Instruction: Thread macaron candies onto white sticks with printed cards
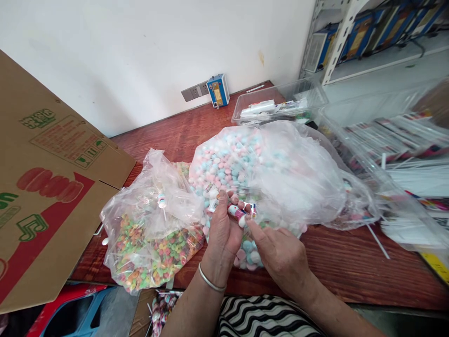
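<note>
My left hand point(226, 229), palm up, is closed around a small printed candy wrapper point(236, 212) in red, white and purple. A round white candy point(242, 221) shows at the near end of this wrapper. My right hand point(280, 250) has its index finger stretched out, the tip at or beside the white candy; its other fingers are curled and its thumb is hidden. Beneath both hands lies a big clear bag point(226, 157) of pink, blue and white candies. To the left sits a clear bag point(150, 248) of green, orange and red ring-shaped pieces, with a small striped candy on a stick point(162, 201) on top.
A cardboard box point(63, 154) stands at the left. Clear plastic bins point(245, 100) holding wrappers and white sticks line the right side. A blue device point(218, 91) leans by the wall sockets point(194, 91). Shelving point(333, 56) rises at the back right.
</note>
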The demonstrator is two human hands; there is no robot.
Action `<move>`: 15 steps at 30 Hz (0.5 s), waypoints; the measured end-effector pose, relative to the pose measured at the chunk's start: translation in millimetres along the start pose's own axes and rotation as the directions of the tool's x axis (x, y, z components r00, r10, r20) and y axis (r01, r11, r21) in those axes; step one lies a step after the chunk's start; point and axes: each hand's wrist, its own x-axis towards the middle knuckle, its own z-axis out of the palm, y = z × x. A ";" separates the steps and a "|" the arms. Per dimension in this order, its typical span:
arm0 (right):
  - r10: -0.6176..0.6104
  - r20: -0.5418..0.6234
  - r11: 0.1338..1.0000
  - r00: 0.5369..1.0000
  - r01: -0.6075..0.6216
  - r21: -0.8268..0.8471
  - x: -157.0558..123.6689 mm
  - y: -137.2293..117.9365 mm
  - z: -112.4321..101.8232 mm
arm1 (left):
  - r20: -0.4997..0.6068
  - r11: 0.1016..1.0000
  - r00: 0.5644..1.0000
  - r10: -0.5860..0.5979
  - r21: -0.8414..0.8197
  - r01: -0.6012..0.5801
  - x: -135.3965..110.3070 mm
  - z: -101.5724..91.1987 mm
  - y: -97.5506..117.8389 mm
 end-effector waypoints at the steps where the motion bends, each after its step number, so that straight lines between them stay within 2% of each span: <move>1: -0.038 0.008 0.999 0.999 0.038 -0.010 0.5 1.2 0.1 | -0.003 1.000 1.000 0.001 0.014 -0.001 -0.8 0.2 -0.3; 4: -0.040 0.021 0.999 0.999 0.039 0.023 0.8 3.3 0.6 | -0.012 0.999 1.000 0.003 0.040 -0.003 -3.6 1.1 1.8; 7: 0.075 0.025 0.970 0.997 -0.078 0.229 -0.6 4.0 1.3 | -0.016 0.998 1.000 -0.009 0.057 0.010 -6.5 2.1 4.6; 9: 0.185 0.083 0.886 0.979 -0.203 0.418 -1.2 4.0 1.1 | -0.031 0.997 1.000 -0.006 0.075 0.009 -8.6 2.8 4.0; 11: 0.259 0.163 0.786 0.952 -0.306 0.538 -0.6 3.8 0.3 | -0.044 0.995 0.999 0.021 0.103 -0.016 -11.0 3.4 0.5; 15: 0.303 0.251 0.704 0.919 -0.394 0.591 1.7 3.4 -0.3 | -0.032 0.982 0.995 0.090 0.167 -0.084 -14.2 2.8 -9.3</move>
